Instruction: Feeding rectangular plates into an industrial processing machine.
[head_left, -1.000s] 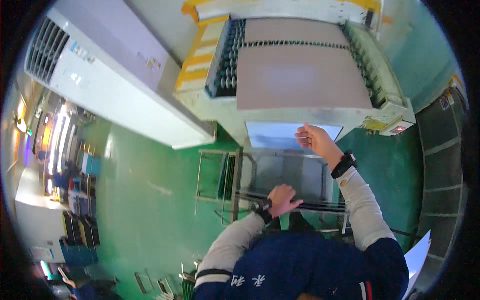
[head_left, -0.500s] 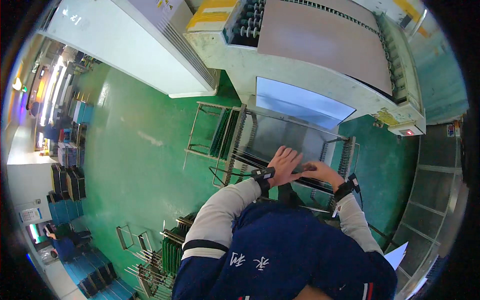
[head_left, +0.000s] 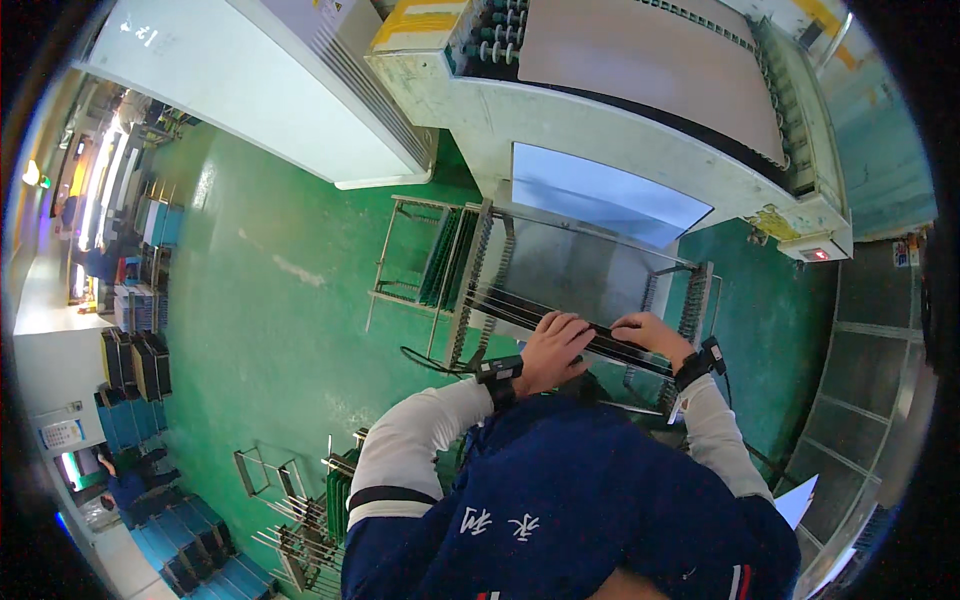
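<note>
Your left hand [head_left: 553,345] and right hand [head_left: 650,333], both lower center, each close on the near edge of 1 dark flat panel [head_left: 590,335] lying across the slotted metal rack [head_left: 480,270]. Beyond, top center, stands the conveyor machine [head_left: 640,90].

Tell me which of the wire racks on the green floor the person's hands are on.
The tall slotted rack directly below the machine's pale panel: both the left hand and right hand rest on its near rail. The other racks stand untouched.

open green floor [head_left: 270,300] left, slotted rack [head_left: 590,270] ahead, machine [head_left: 640,110] beyond
</note>
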